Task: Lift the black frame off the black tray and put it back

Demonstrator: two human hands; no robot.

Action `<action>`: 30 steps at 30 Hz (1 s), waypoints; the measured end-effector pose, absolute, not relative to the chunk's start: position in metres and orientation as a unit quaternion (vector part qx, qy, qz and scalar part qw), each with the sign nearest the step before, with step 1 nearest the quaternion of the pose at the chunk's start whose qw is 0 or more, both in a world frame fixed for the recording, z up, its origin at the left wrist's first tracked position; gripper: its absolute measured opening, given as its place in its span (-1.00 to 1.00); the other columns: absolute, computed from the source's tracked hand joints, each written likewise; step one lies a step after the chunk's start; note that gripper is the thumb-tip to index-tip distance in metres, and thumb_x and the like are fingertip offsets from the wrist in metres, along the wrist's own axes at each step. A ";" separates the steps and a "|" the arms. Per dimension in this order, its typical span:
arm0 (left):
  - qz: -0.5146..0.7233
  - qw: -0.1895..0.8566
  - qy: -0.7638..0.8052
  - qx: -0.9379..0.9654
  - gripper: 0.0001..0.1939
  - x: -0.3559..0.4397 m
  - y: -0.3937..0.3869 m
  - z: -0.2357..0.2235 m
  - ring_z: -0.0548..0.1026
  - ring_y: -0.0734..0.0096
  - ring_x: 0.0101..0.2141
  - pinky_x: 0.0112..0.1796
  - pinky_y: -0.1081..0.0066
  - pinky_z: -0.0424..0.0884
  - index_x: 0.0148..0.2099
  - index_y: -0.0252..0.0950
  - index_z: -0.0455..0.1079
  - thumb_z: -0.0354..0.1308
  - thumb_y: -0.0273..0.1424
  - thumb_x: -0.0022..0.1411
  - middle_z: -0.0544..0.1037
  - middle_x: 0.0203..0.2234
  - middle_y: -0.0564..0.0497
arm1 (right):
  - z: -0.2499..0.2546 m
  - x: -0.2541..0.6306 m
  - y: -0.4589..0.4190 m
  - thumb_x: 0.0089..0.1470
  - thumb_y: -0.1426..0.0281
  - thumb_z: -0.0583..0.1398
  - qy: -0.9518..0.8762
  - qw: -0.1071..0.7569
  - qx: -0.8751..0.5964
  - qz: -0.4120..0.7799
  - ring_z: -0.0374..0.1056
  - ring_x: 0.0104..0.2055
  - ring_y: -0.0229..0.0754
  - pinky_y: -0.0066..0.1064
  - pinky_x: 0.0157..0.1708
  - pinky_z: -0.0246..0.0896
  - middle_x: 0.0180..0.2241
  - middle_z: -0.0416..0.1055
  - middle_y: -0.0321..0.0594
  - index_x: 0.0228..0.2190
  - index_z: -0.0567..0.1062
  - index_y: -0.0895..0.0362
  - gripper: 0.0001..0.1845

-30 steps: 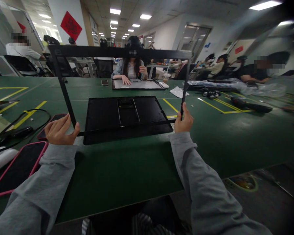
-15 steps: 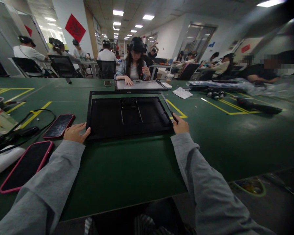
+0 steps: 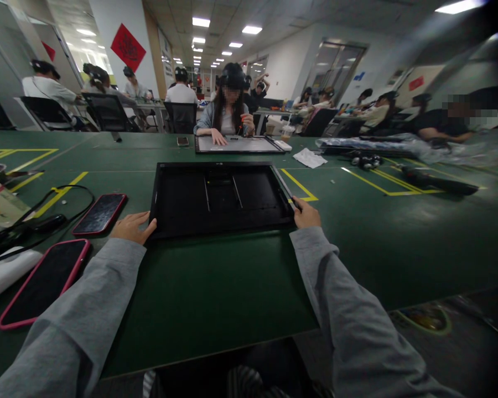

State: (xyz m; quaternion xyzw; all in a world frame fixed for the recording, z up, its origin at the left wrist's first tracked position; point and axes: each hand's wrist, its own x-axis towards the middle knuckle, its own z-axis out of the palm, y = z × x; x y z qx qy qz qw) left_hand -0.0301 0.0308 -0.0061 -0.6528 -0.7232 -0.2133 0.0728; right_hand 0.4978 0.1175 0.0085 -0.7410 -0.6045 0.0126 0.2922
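Where under right hand (image 3: 307,214), black frame (image 3: 216,165) hidden.

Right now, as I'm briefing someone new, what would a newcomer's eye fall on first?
Probably the black frame over a wide dark panel on the green table, with the left hand at its left edge and the right hand gripping its right. Next might come the large pink-edged phone at lower left, then the red diamond-shaped sign on the pillar behind.
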 end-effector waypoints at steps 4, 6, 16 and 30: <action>-0.183 0.070 -0.727 -0.658 -0.49 -0.029 0.031 -0.003 0.39 0.21 0.10 0.08 0.27 0.25 0.07 -0.22 0.46 -0.05 -0.08 0.23 0.49 0.07 -0.06 | 0.006 0.498 0.118 0.09 0.49 0.13 -0.600 0.267 -0.754 0.024 0.43 -0.02 0.03 -0.12 0.04 0.28 0.00 0.49 -0.08 0.16 0.37 0.04 -0.42; -0.176 0.073 -0.728 -0.658 -0.49 -0.027 0.030 -0.002 0.40 0.19 0.09 0.08 0.26 0.26 0.07 -0.23 0.46 -0.06 -0.09 0.23 0.49 0.07 -0.07 | 0.005 0.498 0.118 0.09 0.49 0.13 -0.600 0.261 -0.756 0.026 0.44 -0.03 0.02 -0.12 0.02 0.29 -0.02 0.50 -0.07 0.17 0.35 0.04 -0.41; -0.185 0.093 -0.727 -0.655 -0.50 -0.019 0.021 0.002 0.43 0.16 0.05 0.05 0.18 0.28 0.04 -0.23 0.48 -0.05 -0.09 0.23 0.51 0.04 -0.05 | 0.001 0.498 0.119 0.08 0.49 0.11 -0.605 0.289 -0.742 0.011 0.44 -0.05 0.01 -0.15 0.00 0.28 -0.08 0.52 -0.04 0.15 0.38 0.09 -0.43; -0.194 0.070 -0.749 -0.630 -0.44 -0.019 0.019 0.006 0.51 0.13 -0.12 -0.11 0.27 0.38 0.06 -0.32 0.48 -0.04 -0.08 0.21 0.59 -0.18 -0.13 | 0.002 0.493 0.118 0.14 0.46 0.09 -0.599 0.258 -0.758 0.019 0.43 -0.03 0.02 -0.13 0.02 0.27 -0.01 0.49 -0.10 0.18 0.33 0.01 -0.44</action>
